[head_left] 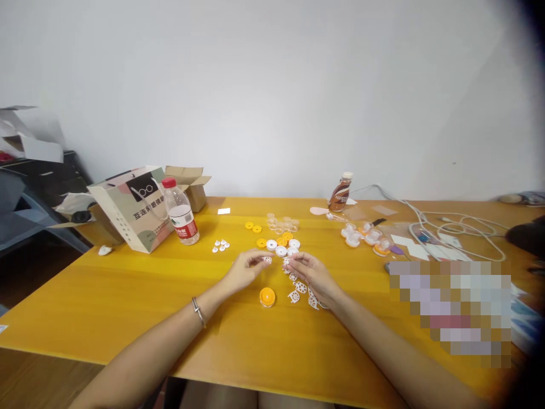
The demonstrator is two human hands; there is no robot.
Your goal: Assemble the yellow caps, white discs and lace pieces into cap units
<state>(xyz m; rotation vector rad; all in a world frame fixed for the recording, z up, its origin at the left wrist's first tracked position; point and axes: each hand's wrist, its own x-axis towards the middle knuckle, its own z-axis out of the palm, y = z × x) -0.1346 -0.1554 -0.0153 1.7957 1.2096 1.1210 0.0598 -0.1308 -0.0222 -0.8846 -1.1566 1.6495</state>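
One table, mustard yellow. Near its front, one orange-and-white round piece, alone, orange face up. To the right of it, loose white spoked pieces: at least five, several overlapping, the count uncertain because the right hand and forearm cover part of the pile.

Two hands, apart, over the middle of the table. The left hand, a single metal bracelet at its wrist, pinches a white spoked piece between thumb and fingers. The right hand pinches a second spoked piece at its fingertips; the fingers hide much of it.

Left of the hands, five small white knobs in a group. Just beyond the hands, seven discs touching or close: four white discs, three orange discs. Two yellow discs lie farther back. Behind the cluster, clear cups, overlapping and too see-through to count.

Right side: several clear-topped round pieces, number unsure; tangled white cables; a pixelated patch masks whatever lies below them.

Farther out: one red-capped water bottle, one paper bag, one cardboard box partly behind the bag, one brown bottle. Last, the pale wall.
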